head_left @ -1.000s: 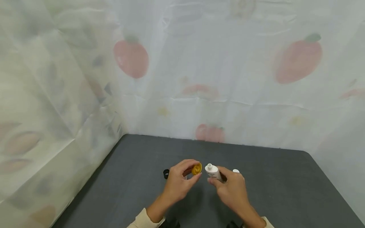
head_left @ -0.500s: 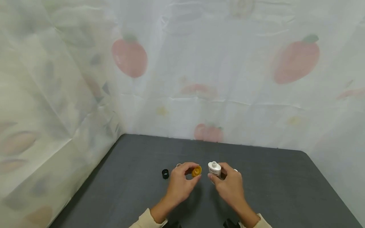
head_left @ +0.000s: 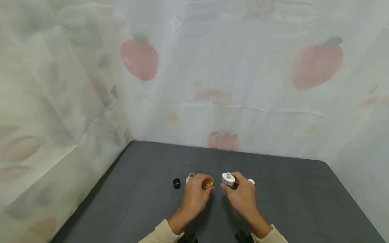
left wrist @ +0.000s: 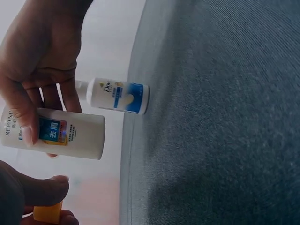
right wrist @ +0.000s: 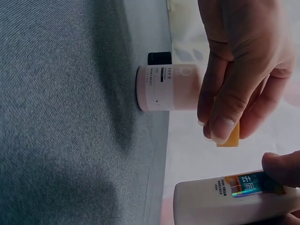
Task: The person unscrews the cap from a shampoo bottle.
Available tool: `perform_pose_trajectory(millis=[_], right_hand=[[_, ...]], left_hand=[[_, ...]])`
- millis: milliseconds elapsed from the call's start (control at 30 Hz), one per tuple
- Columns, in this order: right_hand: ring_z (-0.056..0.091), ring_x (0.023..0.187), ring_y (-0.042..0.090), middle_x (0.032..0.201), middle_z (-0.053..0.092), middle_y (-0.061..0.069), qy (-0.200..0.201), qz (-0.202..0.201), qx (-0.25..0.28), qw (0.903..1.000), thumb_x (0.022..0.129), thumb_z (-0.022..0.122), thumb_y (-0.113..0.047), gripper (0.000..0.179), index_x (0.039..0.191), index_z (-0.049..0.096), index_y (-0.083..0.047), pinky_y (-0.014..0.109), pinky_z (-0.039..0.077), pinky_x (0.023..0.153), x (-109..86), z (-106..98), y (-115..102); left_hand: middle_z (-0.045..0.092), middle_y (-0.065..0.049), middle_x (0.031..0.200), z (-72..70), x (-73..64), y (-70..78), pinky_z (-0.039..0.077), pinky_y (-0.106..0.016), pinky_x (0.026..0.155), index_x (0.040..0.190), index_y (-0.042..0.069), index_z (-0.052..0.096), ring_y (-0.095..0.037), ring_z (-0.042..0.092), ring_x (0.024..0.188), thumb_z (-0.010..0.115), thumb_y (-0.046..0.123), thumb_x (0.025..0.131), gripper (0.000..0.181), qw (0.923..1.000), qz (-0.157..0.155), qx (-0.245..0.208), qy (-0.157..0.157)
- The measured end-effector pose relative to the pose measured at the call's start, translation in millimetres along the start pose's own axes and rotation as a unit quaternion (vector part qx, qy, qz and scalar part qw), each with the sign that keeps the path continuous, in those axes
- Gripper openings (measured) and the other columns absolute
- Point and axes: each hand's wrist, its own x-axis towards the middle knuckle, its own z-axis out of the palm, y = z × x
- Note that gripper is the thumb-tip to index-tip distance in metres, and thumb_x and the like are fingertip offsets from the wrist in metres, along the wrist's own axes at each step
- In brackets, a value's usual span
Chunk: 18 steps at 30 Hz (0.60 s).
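Between thumb and fingers, my left hand [head_left: 193,195] pinches a yellow-orange bottle cap [head_left: 208,183], its hollow underside facing the head camera. My right hand [head_left: 243,199] grips a white shampoo bottle [head_left: 228,179] with a bare neck, held nearly upright above the table. A teal and orange label on the white bottle [left wrist: 79,133] shows in the left wrist view. Cap and bottle are apart, side by side, with a small gap. In the right wrist view, the orange cap [right wrist: 228,137] is partly covered by the left fingers.
A pink bottle with an open neck [head_left: 190,176] stands behind my left hand, with a black cap [head_left: 176,183] left of it. Behind my right hand stands a white and blue Dove bottle [left wrist: 119,96]. A dark grey table [head_left: 146,168] meets fruit-printed curtains [head_left: 258,84].
The white bottle has gone from leaning toward the cap to nearly upright, slightly farther right. My left hand has shifted slightly with the cap, uncovering the pink bottle's neck.
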Motion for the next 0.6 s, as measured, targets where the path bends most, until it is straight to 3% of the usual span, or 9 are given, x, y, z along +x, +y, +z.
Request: perform_pose_trajectory(millis=[300, 600], right_hand=[[0.068, 0.079, 0.014, 0.096, 0.079, 0.010, -0.004, 0.002, 0.009, 0.9999, 0.081, 0.089, -0.008, 0.030, 0.106, 0.074, -0.008, 0.025, 0.053, 0.065, 2.8, 7, 1], [0.069, 0.081, 0.015, 0.100, 0.079, 0.012, -0.013, 0.011, 0.014, 0.9998, 0.080, 0.089, -0.007, 0.031, 0.107, 0.074, -0.006, 0.025, 0.053, 0.066, 4.6, 10, 3]], left_hand=[[0.078, -0.005, 0.097, 5.5, -1.7, 0.5, 0.061, -0.038, 0.078, 0.100, 0.008, 0.078, -0.019, 0.074, 0.088, 0.093, 0.008, 0.075, 0.029, 0.9989, -0.010, 0.043, -0.018], [0.076, -0.008, 0.098, 10.8, -4.2, -0.5, 0.062, -0.036, 0.077, 0.101, 0.005, 0.077, -0.020, 0.073, 0.088, 0.085, 0.003, 0.079, 0.023, 0.9976, -0.017, 0.040, -0.054]])
